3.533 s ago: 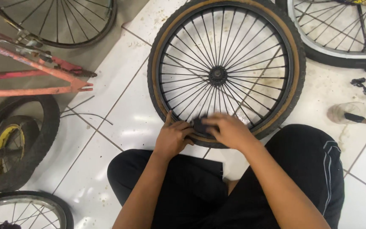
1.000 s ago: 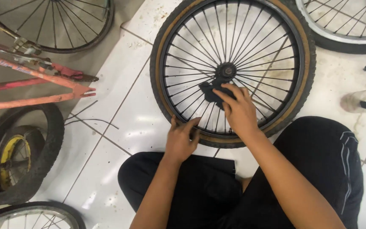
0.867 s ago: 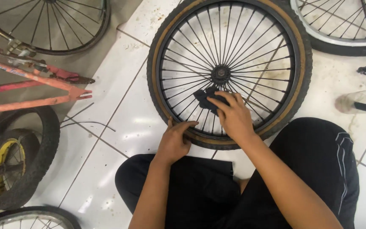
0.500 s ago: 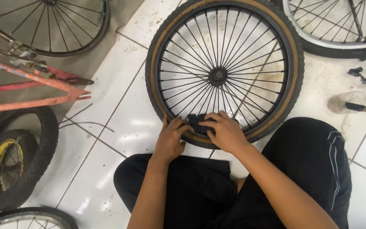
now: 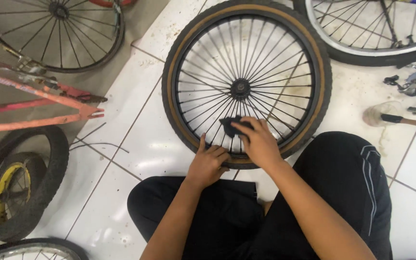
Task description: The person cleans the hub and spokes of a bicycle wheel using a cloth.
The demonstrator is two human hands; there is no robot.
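Note:
A bicycle wheel [image 5: 314, 58] with a tan-walled black tyre and black spokes lies flat on the white tiled floor in front of me. My left hand [image 5: 208, 163] presses on the near rim of that wheel, fingers spread over the tyre. My right hand [image 5: 258, 142] holds a small dark cloth [image 5: 229, 126] against the spokes, between the hub [image 5: 240, 89] and the near rim. My legs in black trousers are folded just below the wheel.
A red bicycle frame [image 5: 34, 103] and a spoked wheel [image 5: 54, 33] lie at the left. A small yellow-hubbed tyre [image 5: 15, 188] sits at lower left. Another wheel [image 5: 371, 33] is at upper right, with metal parts [image 5: 415, 86] and a hammer [image 5: 400, 118] beside it.
My right hand slid the cloth from near the hub back toward the rim, then slightly outward along the spokes again. My left hand stayed on the near rim.

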